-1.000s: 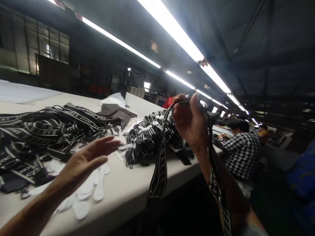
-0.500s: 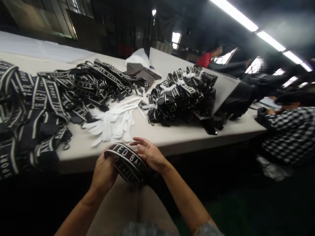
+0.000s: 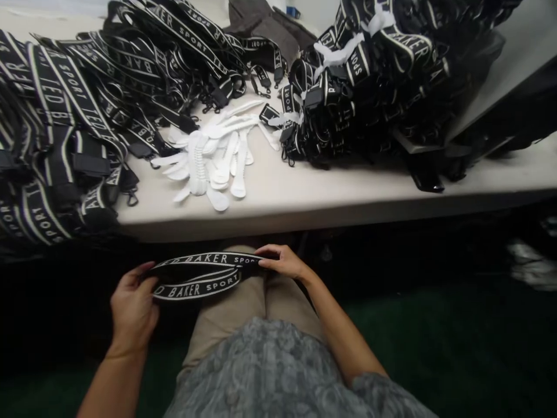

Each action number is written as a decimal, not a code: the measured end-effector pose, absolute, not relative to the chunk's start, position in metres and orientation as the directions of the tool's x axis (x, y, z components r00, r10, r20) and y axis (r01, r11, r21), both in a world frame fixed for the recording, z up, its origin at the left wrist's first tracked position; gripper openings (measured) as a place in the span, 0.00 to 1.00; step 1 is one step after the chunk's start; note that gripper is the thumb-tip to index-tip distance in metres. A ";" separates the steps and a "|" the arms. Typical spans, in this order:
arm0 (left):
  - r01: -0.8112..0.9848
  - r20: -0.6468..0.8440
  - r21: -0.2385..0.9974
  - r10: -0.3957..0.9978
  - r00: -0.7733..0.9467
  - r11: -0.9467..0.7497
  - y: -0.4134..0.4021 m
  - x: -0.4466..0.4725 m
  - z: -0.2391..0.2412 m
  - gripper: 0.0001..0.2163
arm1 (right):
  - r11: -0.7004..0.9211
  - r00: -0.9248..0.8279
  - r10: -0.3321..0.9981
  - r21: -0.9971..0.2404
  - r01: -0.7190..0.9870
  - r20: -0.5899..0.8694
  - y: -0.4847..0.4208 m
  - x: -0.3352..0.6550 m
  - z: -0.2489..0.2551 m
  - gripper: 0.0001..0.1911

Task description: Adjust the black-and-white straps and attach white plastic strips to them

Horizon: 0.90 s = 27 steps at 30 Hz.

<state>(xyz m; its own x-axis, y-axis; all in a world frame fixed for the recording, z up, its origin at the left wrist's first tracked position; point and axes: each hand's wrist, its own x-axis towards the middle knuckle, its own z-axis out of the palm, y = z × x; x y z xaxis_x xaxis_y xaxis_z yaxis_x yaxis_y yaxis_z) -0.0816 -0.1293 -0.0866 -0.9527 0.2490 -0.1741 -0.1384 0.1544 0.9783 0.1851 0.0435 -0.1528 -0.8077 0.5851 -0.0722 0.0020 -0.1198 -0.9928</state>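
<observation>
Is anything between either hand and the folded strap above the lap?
Nothing visible. The left hand and right hand each grip an end of the strap directly, below the table's edge.

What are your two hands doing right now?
Left hand: closed on one end of the folded strap.
Right hand: pinching the strap's other end.

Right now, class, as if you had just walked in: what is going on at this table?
A seated person holds a folded black strap with white lettering over their lap, the left hand gripping one end and the right hand the other. On the table above lie a loose pile of straps at the left, a heap of bundled straps tied with white bands at the right, and white plastic pieces between them.
</observation>
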 end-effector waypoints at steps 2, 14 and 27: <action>-0.086 -0.162 0.968 0.328 -0.931 0.234 -0.134 -0.077 -0.092 0.23 | -0.103 -0.779 0.627 -0.994 -0.042 -0.032 0.034 0.185 -0.158 0.19; 0.496 0.242 0.688 0.476 -0.845 0.530 -0.125 -0.081 -0.103 0.18 | 0.227 -0.578 0.798 -0.974 0.021 0.174 -0.010 0.189 -0.168 0.14; 0.762 0.131 0.447 0.808 -0.574 0.469 -0.117 -0.088 -0.133 0.18 | 0.115 -0.475 0.879 -0.947 0.299 -0.043 -0.029 0.185 -0.167 0.17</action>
<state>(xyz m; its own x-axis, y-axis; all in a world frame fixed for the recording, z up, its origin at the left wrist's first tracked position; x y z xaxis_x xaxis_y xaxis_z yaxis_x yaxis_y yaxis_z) -0.0876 -0.1169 -0.1331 -0.5743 0.8081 0.1309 0.7618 0.4690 0.4470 0.1852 -0.0289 -0.1668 -0.4746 0.8791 -0.0430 0.2991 0.1151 -0.9473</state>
